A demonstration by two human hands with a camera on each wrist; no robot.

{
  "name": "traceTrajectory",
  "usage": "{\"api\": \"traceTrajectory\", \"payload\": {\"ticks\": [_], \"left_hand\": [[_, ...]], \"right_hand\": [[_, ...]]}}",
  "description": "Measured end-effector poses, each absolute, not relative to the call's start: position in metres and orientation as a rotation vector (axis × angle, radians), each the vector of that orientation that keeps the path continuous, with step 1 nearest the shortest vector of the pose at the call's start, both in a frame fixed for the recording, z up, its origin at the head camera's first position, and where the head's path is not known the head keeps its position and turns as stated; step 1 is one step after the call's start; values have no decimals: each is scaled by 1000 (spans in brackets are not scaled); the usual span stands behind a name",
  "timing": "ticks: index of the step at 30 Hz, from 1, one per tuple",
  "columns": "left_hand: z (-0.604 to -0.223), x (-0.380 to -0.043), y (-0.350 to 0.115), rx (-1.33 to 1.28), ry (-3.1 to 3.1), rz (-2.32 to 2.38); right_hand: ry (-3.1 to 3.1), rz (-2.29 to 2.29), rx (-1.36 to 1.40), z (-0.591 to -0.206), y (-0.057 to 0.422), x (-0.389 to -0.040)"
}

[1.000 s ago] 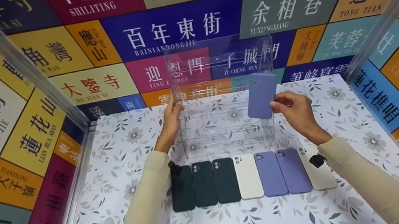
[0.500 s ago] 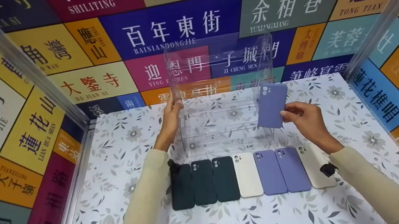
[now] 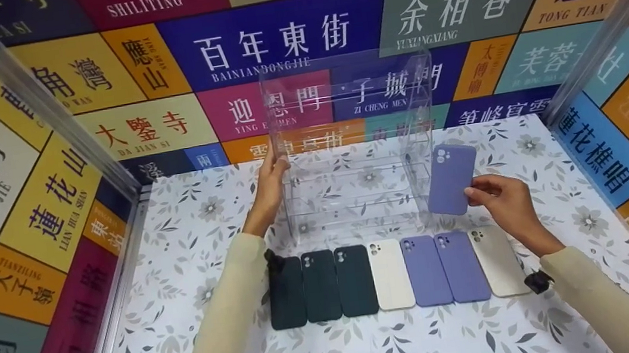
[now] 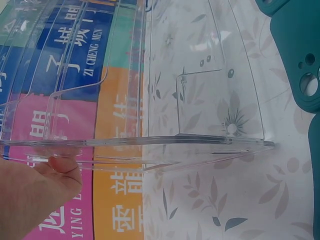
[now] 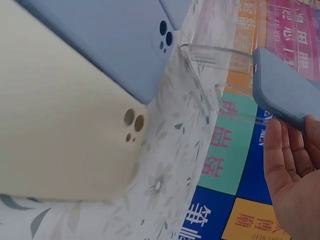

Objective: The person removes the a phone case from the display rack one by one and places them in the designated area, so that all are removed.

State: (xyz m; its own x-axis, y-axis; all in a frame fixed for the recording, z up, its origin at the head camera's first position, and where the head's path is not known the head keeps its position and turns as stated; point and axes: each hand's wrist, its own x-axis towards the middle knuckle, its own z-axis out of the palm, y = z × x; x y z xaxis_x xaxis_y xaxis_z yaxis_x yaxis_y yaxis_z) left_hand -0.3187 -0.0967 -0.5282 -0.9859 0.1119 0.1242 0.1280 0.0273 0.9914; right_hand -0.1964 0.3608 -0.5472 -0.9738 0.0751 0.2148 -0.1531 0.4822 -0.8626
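Between thumb and fingers, my right hand (image 3: 503, 201) pinches a purple phone case (image 3: 452, 179) by its right edge. The case tilts upright, camera holes at the top, just right of a clear plastic display rack (image 3: 353, 200). Its lower part fills part of the right wrist view. On the rack's left side, my left hand (image 3: 271, 191) grips the upright edge; in the left wrist view the thumb (image 4: 64, 164) lies against the clear panel and the fingers are mostly hidden. The rack has several stepped tiers.
In front of the rack lies a row of phone cases: dark green ones (image 3: 321, 286), a white one (image 3: 391, 275), purple ones (image 3: 427, 270) and a cream one (image 3: 502, 264). Sign-printed walls (image 3: 285, 36) and clear corner posts (image 3: 608, 23) enclose the flower-patterned table (image 3: 187, 312).
My right hand has moved right and down with the purple phone case, away from the rack's front. The left hand stays on the rack, and the row of cases is unchanged.
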Motion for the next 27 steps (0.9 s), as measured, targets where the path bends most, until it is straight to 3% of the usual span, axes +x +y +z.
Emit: {"api": "traceTrajectory", "payload": {"ticks": [27], "left_hand": [[-527, -319, -96, -268, -2257, -2155]], "right_hand": [[-2625, 1375, -128, -565, 438, -162]]}}
